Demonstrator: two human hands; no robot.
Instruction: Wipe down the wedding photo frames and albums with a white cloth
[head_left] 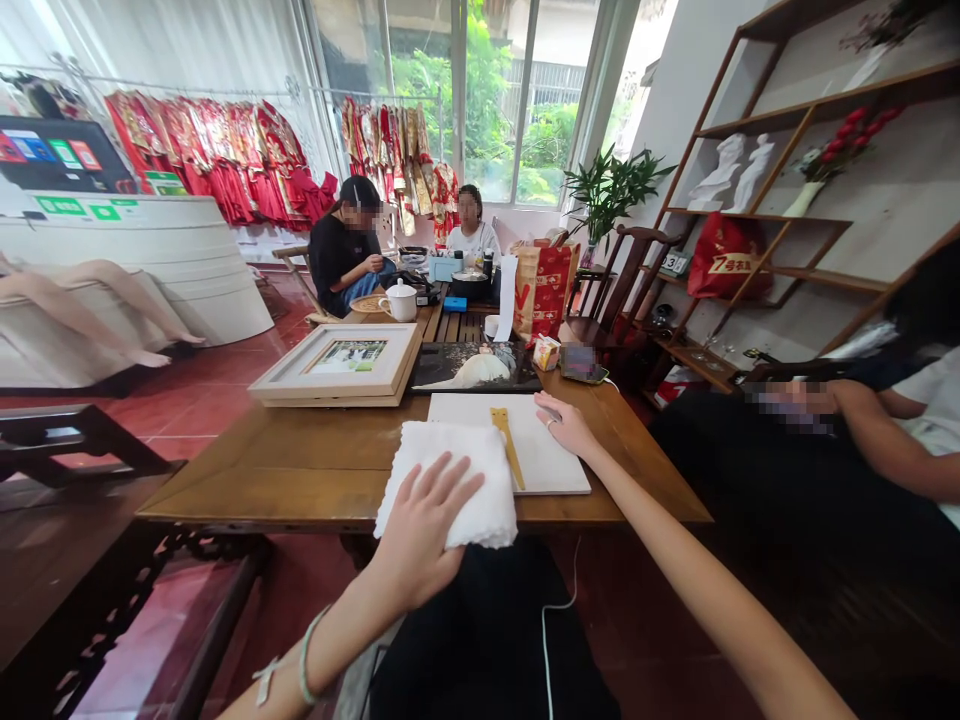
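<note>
The left hand [424, 530] lies with its fingers spread on the folded white cloth [484, 518], which covers the near left corner of the white board [551, 465]. The right hand [566, 425] rests at the board's far right corner; whether it grips anything I cannot tell. A yellow tapered tool [507, 445] lies on the board, beside the cloth; a framed picture [341, 362] sits beyond its left side.

"7号衣" on red bag [731, 258], "3" on small sign [674, 263]
</note>
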